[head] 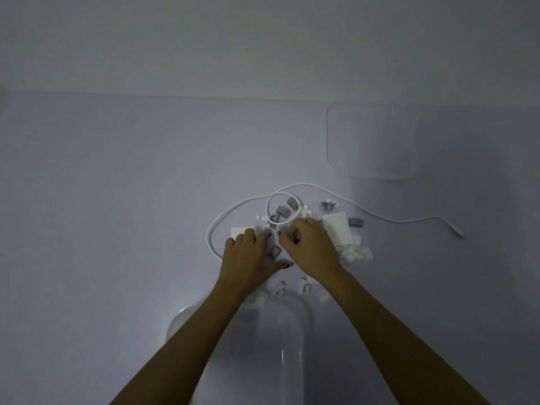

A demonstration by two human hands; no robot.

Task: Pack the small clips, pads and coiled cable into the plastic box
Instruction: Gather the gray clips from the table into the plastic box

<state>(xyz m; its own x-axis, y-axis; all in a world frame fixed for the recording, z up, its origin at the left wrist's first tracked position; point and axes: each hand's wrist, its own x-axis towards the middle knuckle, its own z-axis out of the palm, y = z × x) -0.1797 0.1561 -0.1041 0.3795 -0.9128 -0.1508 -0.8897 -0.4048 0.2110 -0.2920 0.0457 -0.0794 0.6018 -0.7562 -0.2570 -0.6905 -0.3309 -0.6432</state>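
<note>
A pile of small grey clips (pixel 284 211) and white clips (pixel 358 254) lies on the lilac table (pixel 117 200), with white pads (pixel 337 228) among them. A white cable (pixel 380 216) loops loosely around the pile and trails off to the right. My left hand (pixel 248 255) rests palm down on the pile's left side, fingertips on a grey clip. My right hand (pixel 309 249) is curled over the middle of the pile, fingers pinched on small pieces that I cannot make out. The clear plastic box (pixel 292 340) stands near me, between my forearms.
A clear plastic lid (pixel 371 141) lies flat at the back right of the table. A pale wall rises behind the table's far edge (pixel 204 96). A few white clips (pixel 279 289) lie loose just beyond the box's far rim.
</note>
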